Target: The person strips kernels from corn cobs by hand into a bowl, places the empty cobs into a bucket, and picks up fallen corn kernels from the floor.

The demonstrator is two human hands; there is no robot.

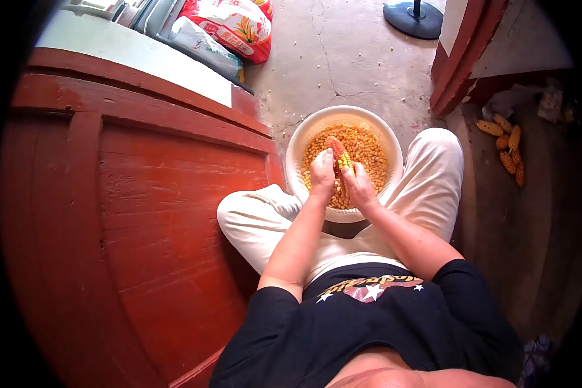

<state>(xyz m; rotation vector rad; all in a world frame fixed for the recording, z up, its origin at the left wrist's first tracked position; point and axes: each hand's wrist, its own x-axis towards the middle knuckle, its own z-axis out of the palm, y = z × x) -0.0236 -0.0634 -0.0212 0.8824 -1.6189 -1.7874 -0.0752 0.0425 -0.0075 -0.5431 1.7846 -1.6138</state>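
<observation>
A corn cob (pixel 346 160) is held between my two hands above a white basin (pixel 294 161). Yellow kernels still cover one side of it, while its far end shows bare reddish core. My left hand (pixel 322 173) is closed around the cob from the left. From the right, my right hand (pixel 359 184) grips the cob's near part, the thumb pressed along the kernels. Loose corn kernels (pixel 370 152) fill much of the basin below. The palms and some fingertips are hidden.
Several corn cobs (pixel 512 145) lie on the floor at right. A red door (pixel 174 194) stands close on the left. Red and white sacks (pixel 236 29) sit at upper left. A round black stand base (pixel 412 19) is at the top. Scattered kernels dot the concrete floor (pixel 343 64).
</observation>
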